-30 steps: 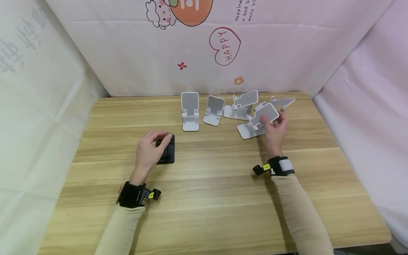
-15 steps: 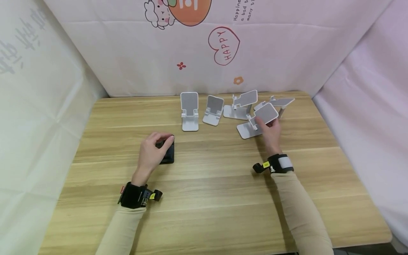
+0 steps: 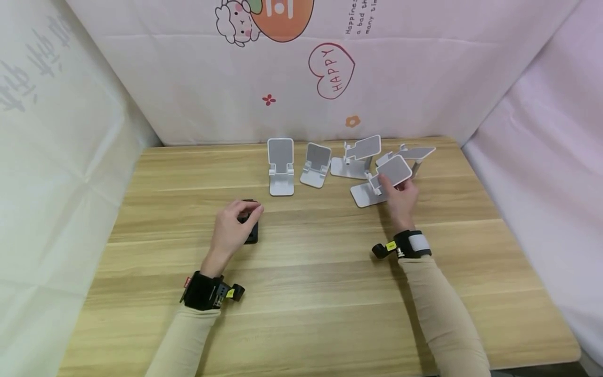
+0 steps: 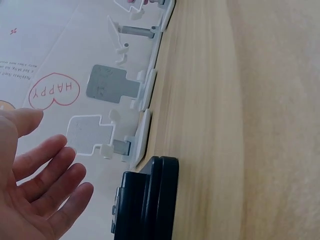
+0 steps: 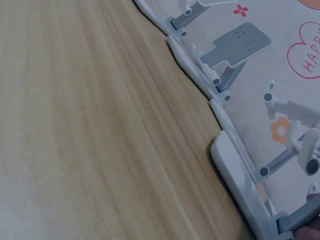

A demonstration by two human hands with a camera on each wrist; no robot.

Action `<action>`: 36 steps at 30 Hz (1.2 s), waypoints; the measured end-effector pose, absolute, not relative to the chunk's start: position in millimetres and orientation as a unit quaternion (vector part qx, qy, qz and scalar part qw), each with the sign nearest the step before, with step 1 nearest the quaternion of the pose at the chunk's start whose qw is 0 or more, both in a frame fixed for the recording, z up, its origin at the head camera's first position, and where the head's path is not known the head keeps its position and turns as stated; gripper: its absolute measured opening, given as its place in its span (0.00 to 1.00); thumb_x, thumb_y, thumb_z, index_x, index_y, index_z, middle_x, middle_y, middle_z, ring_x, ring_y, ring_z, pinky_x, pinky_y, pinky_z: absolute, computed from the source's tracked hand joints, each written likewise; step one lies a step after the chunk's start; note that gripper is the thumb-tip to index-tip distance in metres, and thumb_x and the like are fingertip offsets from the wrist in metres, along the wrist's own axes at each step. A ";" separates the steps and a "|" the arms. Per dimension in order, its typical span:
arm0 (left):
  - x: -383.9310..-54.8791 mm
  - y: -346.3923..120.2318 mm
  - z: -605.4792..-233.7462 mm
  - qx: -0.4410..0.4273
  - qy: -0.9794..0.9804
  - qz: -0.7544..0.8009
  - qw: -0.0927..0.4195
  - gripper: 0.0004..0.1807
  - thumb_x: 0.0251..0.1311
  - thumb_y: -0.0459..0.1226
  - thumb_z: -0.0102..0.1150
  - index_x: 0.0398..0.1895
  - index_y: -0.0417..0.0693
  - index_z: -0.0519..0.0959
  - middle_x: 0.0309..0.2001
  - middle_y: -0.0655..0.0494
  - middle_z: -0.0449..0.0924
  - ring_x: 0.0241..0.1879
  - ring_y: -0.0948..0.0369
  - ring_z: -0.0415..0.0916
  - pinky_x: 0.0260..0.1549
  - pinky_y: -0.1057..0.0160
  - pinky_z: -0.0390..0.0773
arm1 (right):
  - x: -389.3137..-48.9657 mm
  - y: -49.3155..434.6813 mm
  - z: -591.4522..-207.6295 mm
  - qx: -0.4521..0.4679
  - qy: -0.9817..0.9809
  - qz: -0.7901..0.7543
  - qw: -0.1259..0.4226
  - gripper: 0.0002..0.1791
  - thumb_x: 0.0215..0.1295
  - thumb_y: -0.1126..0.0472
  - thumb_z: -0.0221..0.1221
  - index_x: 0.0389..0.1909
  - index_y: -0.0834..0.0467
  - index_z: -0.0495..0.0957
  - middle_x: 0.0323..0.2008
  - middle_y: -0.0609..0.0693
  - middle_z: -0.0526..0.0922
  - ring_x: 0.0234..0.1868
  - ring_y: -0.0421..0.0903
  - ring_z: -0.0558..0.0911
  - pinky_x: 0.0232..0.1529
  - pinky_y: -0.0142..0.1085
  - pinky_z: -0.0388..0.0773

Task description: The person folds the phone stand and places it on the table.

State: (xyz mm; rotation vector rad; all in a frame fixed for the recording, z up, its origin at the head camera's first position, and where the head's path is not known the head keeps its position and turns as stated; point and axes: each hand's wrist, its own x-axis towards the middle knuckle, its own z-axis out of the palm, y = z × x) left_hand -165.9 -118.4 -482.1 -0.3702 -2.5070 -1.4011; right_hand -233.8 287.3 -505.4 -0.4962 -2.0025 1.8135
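Fingers (image 4: 42, 154) spread, left hand (image 3: 228, 229) drifts rightward over ungripped black stand (image 4: 150, 200) while right hand (image 3: 402, 204) pinches the front white stand (image 3: 394, 169).

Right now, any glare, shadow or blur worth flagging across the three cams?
Head: soft sheen on the wooden table, dark shadow along the inner side of the right sleeve; left wrist: scene turned sideways, wood grain soft toward the right edge; right wrist: pale glare lower left, right hand mostly cropped.
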 end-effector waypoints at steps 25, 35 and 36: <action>-159.9 -92.5 -485.4 -0.125 -0.849 -0.510 0.062 0.14 0.72 0.41 0.63 0.50 0.40 0.87 0.43 0.48 0.88 0.41 0.54 0.86 0.43 0.56 0.87 | -208.9 246.3 -463.1 -0.085 -0.708 0.666 0.216 0.24 0.63 0.54 0.73 0.54 0.65 0.84 0.44 0.48 0.88 0.45 0.40 0.86 0.48 0.27 0.83; -163.0 -87.9 -482.7 -0.099 -0.838 -0.536 0.027 0.18 0.74 0.43 0.60 0.53 0.38 0.85 0.47 0.45 0.88 0.45 0.52 0.87 0.49 0.54 0.88 | -199.5 226.4 -454.1 -0.007 -0.711 0.681 0.175 0.22 0.66 0.59 0.70 0.57 0.65 0.82 0.44 0.44 0.88 0.43 0.40 0.86 0.46 0.28 0.84; -163.4 -87.2 -482.6 -0.098 -0.838 -0.536 0.025 0.18 0.74 0.43 0.60 0.53 0.38 0.85 0.47 0.46 0.88 0.45 0.52 0.87 0.49 0.54 0.88 | -198.0 224.3 -453.3 -0.008 -0.713 0.680 0.170 0.22 0.66 0.59 0.70 0.56 0.66 0.82 0.43 0.44 0.88 0.43 0.40 0.86 0.45 0.28 0.84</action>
